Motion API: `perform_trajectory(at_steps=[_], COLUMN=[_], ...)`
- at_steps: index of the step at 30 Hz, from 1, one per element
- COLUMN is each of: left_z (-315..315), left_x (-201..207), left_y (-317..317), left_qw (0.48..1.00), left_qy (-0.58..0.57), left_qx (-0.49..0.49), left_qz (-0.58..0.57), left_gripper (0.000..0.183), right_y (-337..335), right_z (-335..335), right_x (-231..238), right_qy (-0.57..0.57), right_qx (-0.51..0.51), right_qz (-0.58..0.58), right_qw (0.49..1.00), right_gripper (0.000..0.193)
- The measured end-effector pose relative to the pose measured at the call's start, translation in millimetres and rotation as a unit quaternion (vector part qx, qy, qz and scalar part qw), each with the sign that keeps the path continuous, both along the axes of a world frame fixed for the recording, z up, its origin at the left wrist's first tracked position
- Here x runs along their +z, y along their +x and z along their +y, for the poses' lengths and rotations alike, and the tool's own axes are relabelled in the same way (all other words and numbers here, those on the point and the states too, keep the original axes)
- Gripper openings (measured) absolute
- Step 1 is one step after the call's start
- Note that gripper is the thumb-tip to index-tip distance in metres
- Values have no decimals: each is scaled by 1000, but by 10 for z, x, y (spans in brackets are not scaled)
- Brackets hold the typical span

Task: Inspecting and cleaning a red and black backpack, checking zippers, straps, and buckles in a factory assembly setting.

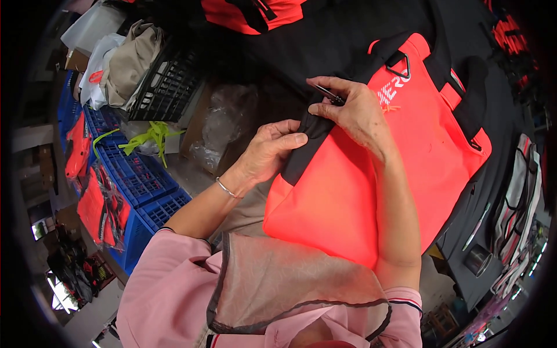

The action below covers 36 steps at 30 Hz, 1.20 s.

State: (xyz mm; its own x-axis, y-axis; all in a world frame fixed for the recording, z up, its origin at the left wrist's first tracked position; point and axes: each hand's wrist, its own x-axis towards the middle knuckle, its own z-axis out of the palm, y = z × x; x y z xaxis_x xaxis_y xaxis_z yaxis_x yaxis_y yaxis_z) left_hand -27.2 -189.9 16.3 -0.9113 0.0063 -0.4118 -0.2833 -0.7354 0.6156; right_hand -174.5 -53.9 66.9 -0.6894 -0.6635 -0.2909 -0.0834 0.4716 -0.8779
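Note:
A bright orange-red bag [342,209] with black trim lies across my lap and the table edge. My left hand [264,152] pinches its black edge band [304,156] between thumb and fingers. Just beyond, my right hand [357,113] grips a slim dark metal tool [329,94], perhaps thread snips, whose far end is partly hidden by the fingers. The right thumb rests close to the same black band. A black D-shaped ring [400,65] and white lettering are on the bag's far part, with a loose orange thread tuft [391,108] below the lettering.
A black table [301,49] spreads ahead, bearing another orange-red bag [255,13] at the back. Left stand blue crates [136,177] and a black basket [168,81] piled with cloth. Clear plastic wrap [214,124] fills a carton. A metal cup [478,260] sits at right.

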Motion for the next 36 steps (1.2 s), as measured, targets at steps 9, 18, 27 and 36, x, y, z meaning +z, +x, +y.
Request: perform_trajectory(at_steps=[9,18,27,36], left_z=[-12,-34,-98,-189], left_x=[-69,12,-55,23], left_y=[-45,-249,-505,-531], left_qw=[952,869,771,762], left_qy=[-307,-492,-621,-635], left_qx=[-17,-32,-49,-32], left_qz=[2,36,131,123], left_gripper=[24,35,42,48], right_y=[129,-27,24,374], right_z=[37,85,188,1181], right_x=[-57,-113,-340,160], right_qy=[-23,-109,-261,-99], right_qx=[-16,-21,-32,-235], right_qz=[15,-33,-20,140], right_qw=[1000,993,965,957], right_gripper=[44,43,16,15])
